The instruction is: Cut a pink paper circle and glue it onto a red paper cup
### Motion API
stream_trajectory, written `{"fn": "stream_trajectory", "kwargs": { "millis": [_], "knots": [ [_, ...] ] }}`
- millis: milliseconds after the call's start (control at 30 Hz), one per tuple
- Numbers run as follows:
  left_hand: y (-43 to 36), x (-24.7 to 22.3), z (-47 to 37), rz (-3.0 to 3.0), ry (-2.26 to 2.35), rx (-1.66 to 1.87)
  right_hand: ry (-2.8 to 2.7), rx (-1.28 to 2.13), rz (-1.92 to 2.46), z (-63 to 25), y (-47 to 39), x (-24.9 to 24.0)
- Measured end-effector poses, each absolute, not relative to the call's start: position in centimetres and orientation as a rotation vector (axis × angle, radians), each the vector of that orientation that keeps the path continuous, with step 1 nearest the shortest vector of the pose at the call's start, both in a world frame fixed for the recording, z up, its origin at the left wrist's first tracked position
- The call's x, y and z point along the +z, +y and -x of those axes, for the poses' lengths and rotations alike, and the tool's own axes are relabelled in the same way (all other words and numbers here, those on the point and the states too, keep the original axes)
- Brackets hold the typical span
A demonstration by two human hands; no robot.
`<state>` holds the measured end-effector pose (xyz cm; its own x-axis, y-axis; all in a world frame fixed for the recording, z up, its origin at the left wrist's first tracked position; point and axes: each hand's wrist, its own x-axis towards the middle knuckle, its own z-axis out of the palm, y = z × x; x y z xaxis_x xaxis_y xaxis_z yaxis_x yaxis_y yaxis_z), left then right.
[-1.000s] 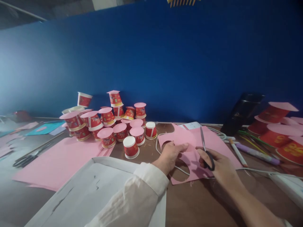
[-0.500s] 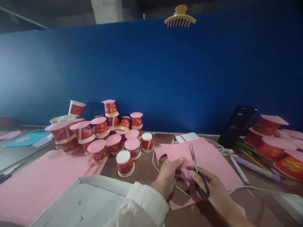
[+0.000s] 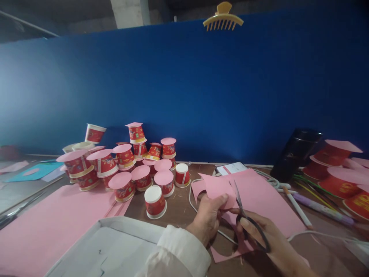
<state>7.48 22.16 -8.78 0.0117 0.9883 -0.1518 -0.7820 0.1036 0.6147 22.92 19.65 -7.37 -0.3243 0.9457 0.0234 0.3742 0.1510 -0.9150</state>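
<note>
My left hand [image 3: 208,215] pinches a piece of pink paper [image 3: 218,191] between thumb and fingers. In my right hand [image 3: 261,227] is a pair of scissors with black handles [image 3: 240,198]; the blades stand at the right edge of that piece, a little apart. Beneath both hands lies a larger pink sheet [image 3: 268,200] with rounded cut-outs along its left side. Left of my hands stands an upturned red paper cup [image 3: 155,207] with a bare white base. Behind it are several more red cups [image 3: 122,190] topped with pink paper discs.
A white open box [image 3: 115,238] and pink sheets [image 3: 72,215] lie at left. A phone [image 3: 230,168], white cable, black bottle [image 3: 295,154], pens [image 3: 296,207] and more topped cups [image 3: 343,182] are behind and right. A blue partition [image 3: 184,88] with a yellow claw clip [image 3: 223,17] rises behind.
The pink piece in my left hand has turned, with a pointed corner now at its upper left. The scissors' handles have spread wider apart. The view has shifted slightly.
</note>
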Motion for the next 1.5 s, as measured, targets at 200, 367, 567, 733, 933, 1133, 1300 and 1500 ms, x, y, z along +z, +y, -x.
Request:
{"fn": "stream_trajectory", "kwargs": {
  "millis": [200,367,567,733,933,1133,1300,1500],
  "knots": [
    [21.9,-8.3,-7.4,-0.437,0.647,1.433,-1.847,1.122,1.251,-23.3,20.0,-7.5],
    [21.6,-8.1,-7.3,-0.486,0.632,1.425,-1.778,1.147,1.353,-23.7,20.0,-8.2],
    [22.0,-8.9,-7.3,-0.522,0.620,1.392,-1.688,1.145,1.425,-23.9,20.1,-9.0],
    [22.1,-9.2,-7.3,-0.546,0.602,1.402,-1.702,1.202,1.443,-24.1,20.3,-9.4],
    [22.3,-9.4,-7.3,-0.528,0.621,1.378,-1.700,1.178,1.482,-24.2,20.5,-9.5],
    [22.1,-9.2,-7.3,-0.540,0.597,1.425,-1.679,1.182,1.518,-24.1,20.5,-9.4],
    [22.1,-9.3,-7.3,-0.544,0.596,1.420,-1.677,1.187,1.497,-24.2,20.4,-9.6],
    [22.4,-9.6,-7.2,-0.525,0.606,1.431,-1.585,1.184,1.498,-24.2,20.4,-10.0]
  ]
}}
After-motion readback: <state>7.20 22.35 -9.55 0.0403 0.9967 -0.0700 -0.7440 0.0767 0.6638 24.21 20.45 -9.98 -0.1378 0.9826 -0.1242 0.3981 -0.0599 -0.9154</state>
